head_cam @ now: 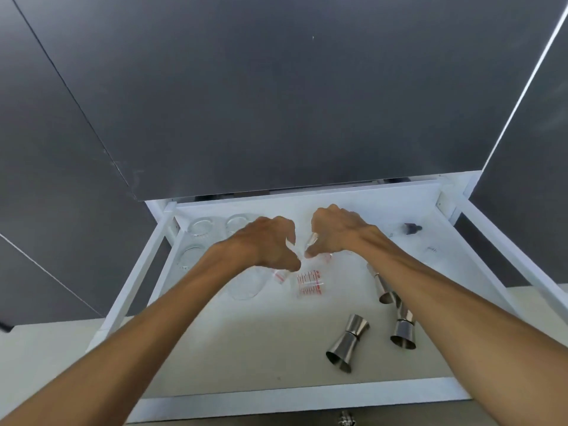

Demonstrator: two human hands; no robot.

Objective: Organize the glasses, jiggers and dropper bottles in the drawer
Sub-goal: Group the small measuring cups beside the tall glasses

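The white drawer (307, 395) stands pulled open below me. My left hand (264, 244) is closed around a small clear measuring glass (280, 275) with red marks, mid-drawer. Just right of it, my right hand (335, 232) grips another small clear glass (312, 240). A third measuring glass (309, 282) with red scale lines stands below both hands. Clear round glasses (201, 227) sit in the back left corner, and one larger glass (246, 289) lies under my left wrist. Steel jiggers lie at the right: one (349, 342) in front, one (402, 329) beside it, one (381, 285) partly under my right forearm. A dark-capped dropper bottle (412, 228) lies at the back right.
Dark cabinet fronts (276, 103) rise behind the drawer. White rails (507, 256) run along the drawer's sides. A small clear item (431, 249) lies near the right wall. A metal knob (347, 419) shows at the drawer's front edge.
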